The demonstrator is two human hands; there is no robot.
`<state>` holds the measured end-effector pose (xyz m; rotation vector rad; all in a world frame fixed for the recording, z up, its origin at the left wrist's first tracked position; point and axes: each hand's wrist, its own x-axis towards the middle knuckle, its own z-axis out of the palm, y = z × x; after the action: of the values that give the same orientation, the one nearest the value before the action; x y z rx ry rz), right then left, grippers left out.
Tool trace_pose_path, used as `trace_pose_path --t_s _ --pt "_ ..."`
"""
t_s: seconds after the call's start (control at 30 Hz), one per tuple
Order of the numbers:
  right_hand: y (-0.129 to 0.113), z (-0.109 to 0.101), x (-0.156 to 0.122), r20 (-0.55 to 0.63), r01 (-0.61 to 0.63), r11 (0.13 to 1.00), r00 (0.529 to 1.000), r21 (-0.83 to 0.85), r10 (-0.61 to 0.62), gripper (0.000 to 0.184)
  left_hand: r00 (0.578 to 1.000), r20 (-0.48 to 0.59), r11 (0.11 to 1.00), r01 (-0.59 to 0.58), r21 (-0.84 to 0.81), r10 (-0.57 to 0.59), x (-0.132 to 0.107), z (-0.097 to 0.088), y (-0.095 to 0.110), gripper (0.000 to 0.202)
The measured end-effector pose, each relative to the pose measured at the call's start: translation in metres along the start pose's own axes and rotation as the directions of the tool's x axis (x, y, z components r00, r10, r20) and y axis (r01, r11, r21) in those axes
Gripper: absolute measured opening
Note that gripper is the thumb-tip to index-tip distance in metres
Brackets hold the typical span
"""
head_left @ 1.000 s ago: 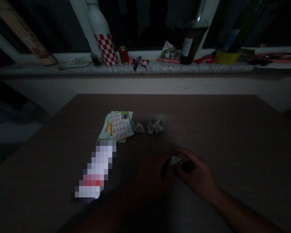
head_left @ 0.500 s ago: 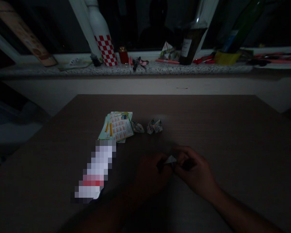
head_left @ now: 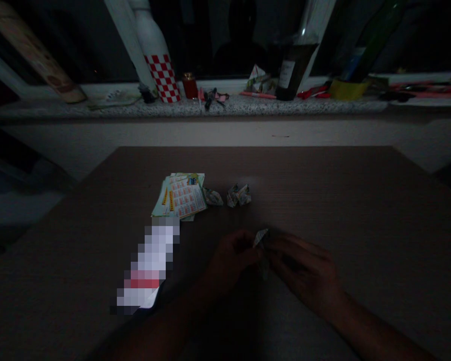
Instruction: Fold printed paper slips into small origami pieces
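In dim light my left hand (head_left: 233, 258) and my right hand (head_left: 304, 268) meet over the near middle of a brown table (head_left: 361, 200). Both pinch a small folded piece of paper (head_left: 260, 236) that sticks up between the fingertips. Beyond the hands lie two small folded paper shapes, one (head_left: 239, 194) to the right and one (head_left: 213, 197) beside a stack of printed paper sheets (head_left: 180, 195). A blurred-out flat object (head_left: 148, 265) lies to the left of my left hand.
A stone windowsill (head_left: 225, 105) runs behind the table. It carries a white bottle with red checks (head_left: 158, 55), a small red jar (head_left: 190, 85), a dark wine bottle (head_left: 293, 65), a green bottle (head_left: 364, 45), pens and other clutter.
Both hands have shifted slightly away from me and the paper piece now stands higher between the fingertips. The right hand's fingers have flattened out more.
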<state>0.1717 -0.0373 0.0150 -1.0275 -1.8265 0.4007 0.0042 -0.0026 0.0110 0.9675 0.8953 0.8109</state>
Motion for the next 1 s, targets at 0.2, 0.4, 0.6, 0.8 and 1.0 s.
trace_pose_path --t_s 0.2,0.4,0.6,0.8,1.0 --pt "0.002 0.000 -0.004 0.068 0.113 0.984 0.992 -0.135 -0.105 0.035 0.996 -0.074 0.999 0.040 -0.031 -0.042 -0.002 0.002 0.005 0.025" --pt "-0.006 0.002 0.009 0.181 0.113 0.967 0.981 -0.228 -0.072 0.027 0.992 -0.109 0.998 0.052 -0.039 -0.056 -0.003 -0.003 0.001 0.019" --pt "-0.015 0.002 0.043 0.386 0.068 0.962 0.921 -0.266 0.042 0.021 0.989 -0.144 0.975 -0.021 -0.219 -0.011 0.000 -0.008 0.001 0.016" --pt "-0.016 0.005 0.086 0.583 0.096 0.969 0.811 -0.226 0.056 0.021 0.974 -0.222 0.955 -0.101 -0.280 0.038 0.003 -0.010 0.006 0.018" --pt "0.001 0.009 0.131 0.617 0.107 0.980 0.787 -0.171 0.022 0.020 0.949 -0.305 0.916 -0.190 -0.352 0.080 0.001 -0.010 0.010 0.030"
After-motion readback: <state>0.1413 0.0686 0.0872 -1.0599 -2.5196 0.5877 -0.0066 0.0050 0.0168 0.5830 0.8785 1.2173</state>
